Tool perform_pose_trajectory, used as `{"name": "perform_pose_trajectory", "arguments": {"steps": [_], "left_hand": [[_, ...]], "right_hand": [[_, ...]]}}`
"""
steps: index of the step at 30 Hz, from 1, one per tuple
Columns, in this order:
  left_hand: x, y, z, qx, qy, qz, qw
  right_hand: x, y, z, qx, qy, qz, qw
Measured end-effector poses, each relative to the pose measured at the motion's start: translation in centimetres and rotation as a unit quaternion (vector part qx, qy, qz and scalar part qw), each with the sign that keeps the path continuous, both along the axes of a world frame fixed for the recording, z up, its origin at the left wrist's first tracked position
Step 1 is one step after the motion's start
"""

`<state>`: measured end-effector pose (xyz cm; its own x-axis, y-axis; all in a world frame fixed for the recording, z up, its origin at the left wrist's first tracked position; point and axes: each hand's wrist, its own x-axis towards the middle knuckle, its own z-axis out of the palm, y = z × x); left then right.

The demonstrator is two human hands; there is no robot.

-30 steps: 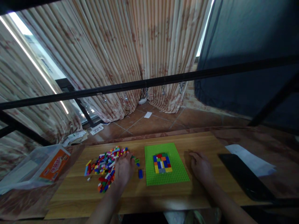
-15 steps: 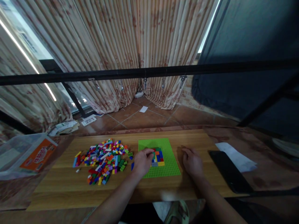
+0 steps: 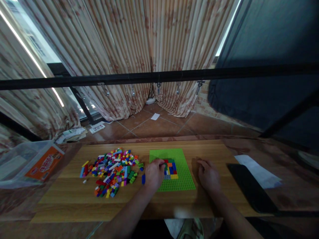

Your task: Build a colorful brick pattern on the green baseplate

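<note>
The wooden bench (image 3: 74, 196) carries everything within arm's reach. A clear plastic box (image 3: 27, 162) with an orange label sits off its left end, out of the way. A spread pile of loose bricks (image 3: 112, 171) lies on the left, flattened out so that single colours can be seen. The green baseplate (image 3: 184, 166) lies flat just right of the pile, squarely in front of the person. The right hand (image 3: 208, 174) rests palm down beside the plate's right edge, loosely curled and apparently holding nothing, likely steadying. The left hand (image 3: 154, 173) bends over the plate, fingertips on the brick patch (image 3: 171, 169); whether they pinch a brick I cannot tell. A blue brick (image 3: 143, 179) lies apart between pile and plate.
</note>
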<state>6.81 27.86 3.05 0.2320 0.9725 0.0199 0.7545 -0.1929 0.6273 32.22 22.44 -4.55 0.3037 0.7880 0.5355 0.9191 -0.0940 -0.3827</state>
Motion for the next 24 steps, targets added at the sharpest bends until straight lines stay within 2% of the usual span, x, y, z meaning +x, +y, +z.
{"name": "perform_pose_trajectory", "arguments": {"steps": [6, 15, 24], "left_hand": [[0.1, 0.0, -0.5, 0.028, -0.013, -0.013, 0.999], [0.2, 0.9, 0.4, -0.024, -0.002, -0.028, 0.999], [0.9, 1.4, 1.0, -0.014, 0.054, -0.04, 0.998]], "right_hand": [[0.0, 0.0, 0.0, 0.009, -0.007, 0.01, 1.0], [0.0, -0.1, 0.0, 0.006, 0.0, 0.009, 1.0], [-0.2, -0.1, 0.2, -0.014, -0.01, 0.0, 1.0]]}}
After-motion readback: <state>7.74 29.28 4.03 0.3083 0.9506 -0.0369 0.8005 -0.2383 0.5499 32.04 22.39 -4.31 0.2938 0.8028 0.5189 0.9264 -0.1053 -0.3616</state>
